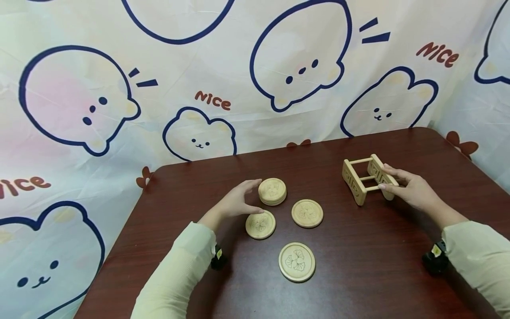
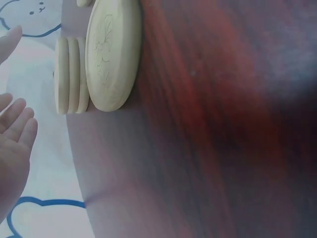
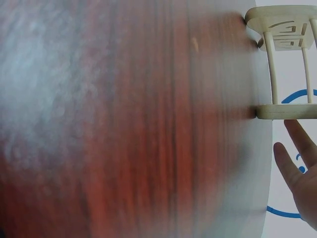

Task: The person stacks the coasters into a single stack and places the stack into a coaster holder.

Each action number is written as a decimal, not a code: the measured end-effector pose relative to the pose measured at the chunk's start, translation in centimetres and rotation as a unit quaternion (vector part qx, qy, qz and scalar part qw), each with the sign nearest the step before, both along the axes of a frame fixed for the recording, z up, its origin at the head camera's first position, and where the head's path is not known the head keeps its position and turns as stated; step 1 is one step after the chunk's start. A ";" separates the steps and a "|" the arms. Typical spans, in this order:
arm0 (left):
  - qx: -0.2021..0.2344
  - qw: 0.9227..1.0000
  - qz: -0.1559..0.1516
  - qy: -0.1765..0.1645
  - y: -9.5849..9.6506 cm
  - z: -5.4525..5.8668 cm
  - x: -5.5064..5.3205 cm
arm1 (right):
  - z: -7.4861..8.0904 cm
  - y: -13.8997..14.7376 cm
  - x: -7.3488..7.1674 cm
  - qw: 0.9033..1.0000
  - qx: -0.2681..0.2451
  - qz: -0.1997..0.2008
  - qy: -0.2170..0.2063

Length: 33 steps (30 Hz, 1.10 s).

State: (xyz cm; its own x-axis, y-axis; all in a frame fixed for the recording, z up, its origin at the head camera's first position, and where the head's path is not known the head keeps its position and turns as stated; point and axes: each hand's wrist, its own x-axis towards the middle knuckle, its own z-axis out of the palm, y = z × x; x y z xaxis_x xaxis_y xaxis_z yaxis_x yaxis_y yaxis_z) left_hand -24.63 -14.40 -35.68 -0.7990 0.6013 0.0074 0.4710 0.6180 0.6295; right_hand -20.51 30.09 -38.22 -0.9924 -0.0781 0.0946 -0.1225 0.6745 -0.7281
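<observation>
While a pale cloth printed with blue-outlined bears and the word "Nice" hangs behind the wooden rack, a dark red-brown table spreads beneath it. Two pale sleeves reach in from the near side of the rack, one on its left and one on its right. The right hand is at the rack's right panel, holding it between thumb and fingers. Well to the left of the rack, the left hand is spread wide, thumb apart from fingers, with nothing held; whether a fingertip touches the stack cannot be told. The rack itself stands upright, two carved side panels joined by rods. Left of it sits that stack of round wooden coasters. Three single coasters lie flat, also left of the rack: one nearest it, one farther off beneath the left thumb, one closer to the person.
</observation>
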 end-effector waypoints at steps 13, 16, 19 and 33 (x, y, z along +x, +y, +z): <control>0.004 1.000 -0.017 0.001 -1.2 -1.1 1.7 | 0.1 0.0 0.0 1.000 0.004 -0.007 -0.007; 0.008 1.000 -0.019 -0.004 -1.4 -1.4 1.9 | 0.1 0.0 0.1 1.000 0.006 -0.006 -0.007; 0.009 1.000 -0.025 -0.009 -1.5 -1.8 2.1 | 0.1 0.0 0.1 1.000 0.002 -0.001 -0.003; -0.021 0.999 -0.045 -0.010 -1.6 -3.2 2.7 | 0.0 0.0 0.0 1.000 0.007 -0.007 -0.007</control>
